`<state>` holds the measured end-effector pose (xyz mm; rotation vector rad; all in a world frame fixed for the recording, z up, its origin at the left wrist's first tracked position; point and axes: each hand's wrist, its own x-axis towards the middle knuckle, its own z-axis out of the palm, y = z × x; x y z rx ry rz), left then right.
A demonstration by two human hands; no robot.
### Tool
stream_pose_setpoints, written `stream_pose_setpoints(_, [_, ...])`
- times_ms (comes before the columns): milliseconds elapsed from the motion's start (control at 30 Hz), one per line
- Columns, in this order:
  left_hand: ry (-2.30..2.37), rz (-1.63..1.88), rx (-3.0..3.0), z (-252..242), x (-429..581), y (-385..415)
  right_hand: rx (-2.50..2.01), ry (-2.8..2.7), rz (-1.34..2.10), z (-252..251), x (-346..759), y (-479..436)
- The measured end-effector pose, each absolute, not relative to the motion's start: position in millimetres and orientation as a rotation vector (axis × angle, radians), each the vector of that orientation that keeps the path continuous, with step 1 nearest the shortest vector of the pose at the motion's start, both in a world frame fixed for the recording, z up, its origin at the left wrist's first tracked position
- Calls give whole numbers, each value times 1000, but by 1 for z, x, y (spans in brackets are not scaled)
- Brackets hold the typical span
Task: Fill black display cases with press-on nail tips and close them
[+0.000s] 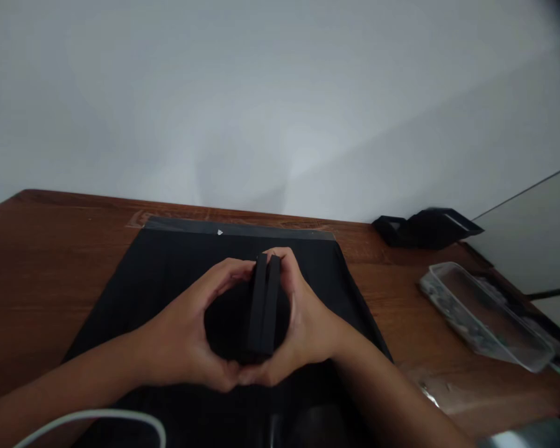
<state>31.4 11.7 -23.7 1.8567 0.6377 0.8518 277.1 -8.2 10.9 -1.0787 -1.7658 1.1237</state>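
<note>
Head view: two bare hands, left hand [182, 339] and right hand [310, 323], curve round and grip two narrow black slabs [257, 305], which stand side by side, a thin groove between them, above one black mat [168, 267] on a wooden table [51, 261]. At right sits one clear plastic container [504, 350]; its small contents are too blurred to count.

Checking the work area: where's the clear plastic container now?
The clear plastic container sits at the right of the head view, on the wooden table, right of the black mat and the right hand.
</note>
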Motion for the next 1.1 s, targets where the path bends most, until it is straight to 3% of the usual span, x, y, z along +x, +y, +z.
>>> stream_pose_setpoints(233, [765,952,1852,-35,27,22,-1100,-1756,1095,17,278,-5])
stream_pose_setpoints(633, [963,1301,2119,-29,26,45,-1221,-1935,595,11,298,2])
stream_pose_setpoints(1100, [934,1198,2166,-13,16,61,-1395,-1999,179,3,310,19])
